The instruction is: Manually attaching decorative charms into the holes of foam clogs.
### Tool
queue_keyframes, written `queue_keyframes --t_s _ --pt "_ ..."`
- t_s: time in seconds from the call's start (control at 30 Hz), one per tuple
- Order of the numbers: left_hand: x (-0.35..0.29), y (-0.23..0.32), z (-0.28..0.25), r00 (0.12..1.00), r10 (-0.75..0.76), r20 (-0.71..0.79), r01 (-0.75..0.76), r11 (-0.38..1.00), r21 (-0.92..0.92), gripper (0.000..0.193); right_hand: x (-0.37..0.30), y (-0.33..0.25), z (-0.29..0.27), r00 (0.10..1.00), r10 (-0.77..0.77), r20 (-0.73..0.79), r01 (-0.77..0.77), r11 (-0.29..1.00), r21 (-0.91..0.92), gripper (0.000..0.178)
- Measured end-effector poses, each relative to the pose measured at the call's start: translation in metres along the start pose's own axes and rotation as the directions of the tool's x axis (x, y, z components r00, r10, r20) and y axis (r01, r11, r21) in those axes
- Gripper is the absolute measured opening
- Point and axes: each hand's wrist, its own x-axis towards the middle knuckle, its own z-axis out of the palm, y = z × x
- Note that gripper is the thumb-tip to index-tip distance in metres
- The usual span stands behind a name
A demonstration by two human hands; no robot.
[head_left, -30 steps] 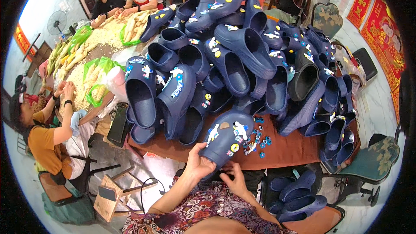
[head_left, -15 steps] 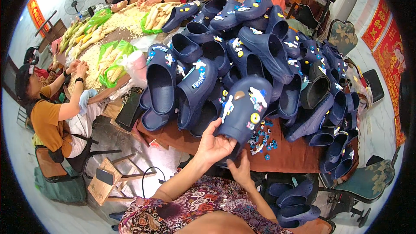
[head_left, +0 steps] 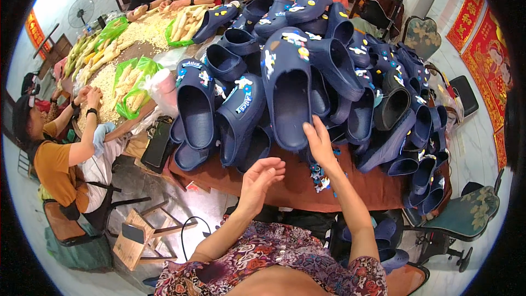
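A navy clog (head_left: 291, 107) with white, yellow and blue charms on its toe leans against the pile, opening toward me and heel low. My right hand (head_left: 320, 141) grips the right edge of its heel, thumb on the rim; some of its fingers are hidden. My left hand (head_left: 261, 183) hovers before the table edge, fingers loosely bent, holding nothing. Left of the held clog lie two more decorated clogs, one upright (head_left: 195, 107) and one tilted (head_left: 241, 120). Small loose charms (head_left: 320, 180) are scattered on the brown tablecloth (head_left: 263, 191), partly behind my right forearm.
A high heap of navy clogs (head_left: 378, 85) covers the table's back and right. Corn cobs (head_left: 131, 85) and loose kernels lie at the left, where a person (head_left: 66, 148) sits working; others sit at the back. A wooden stool (head_left: 134, 241) and a green chair (head_left: 466, 219) flank me.
The clog went from my two hands, toe toward me, up and away onto the pile, now turned with its opening facing me. My left hand let go and drew back.
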Motion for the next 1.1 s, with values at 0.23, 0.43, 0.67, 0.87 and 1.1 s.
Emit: queue_keyframes --t_s 0.23,0.43,0.67,0.87,1.1 --pt "0.008 -0.019 -0.023 0.996 0.014 -0.086 -0.005 0.995 0.102 0.026 0.069 0.008 0.015 0.974 0.22 -0.053 -0.216 0.975 0.059 0.05" --pt "0.011 -0.029 -0.024 0.998 0.024 -0.062 -0.009 0.975 0.221 0.025 0.106 0.017 0.006 0.928 0.346 0.14 -0.372 0.881 0.292 0.049" --pt "0.013 -0.043 -0.026 0.998 0.056 -0.032 -0.04 0.925 0.378 0.023 0.093 0.02 0.001 0.899 0.401 0.178 -0.437 0.851 0.291 0.063" --pt "0.009 -0.045 -0.019 1.0 0.004 -0.02 0.003 0.929 0.371 0.023 0.073 0.028 0.003 0.903 0.399 0.159 -0.429 0.851 0.302 0.07" --pt "0.013 -0.061 -0.025 0.999 0.023 0.037 -0.039 0.861 0.507 0.023 0.033 0.018 -0.001 0.944 0.329 -0.033 -0.306 0.908 0.286 0.06"
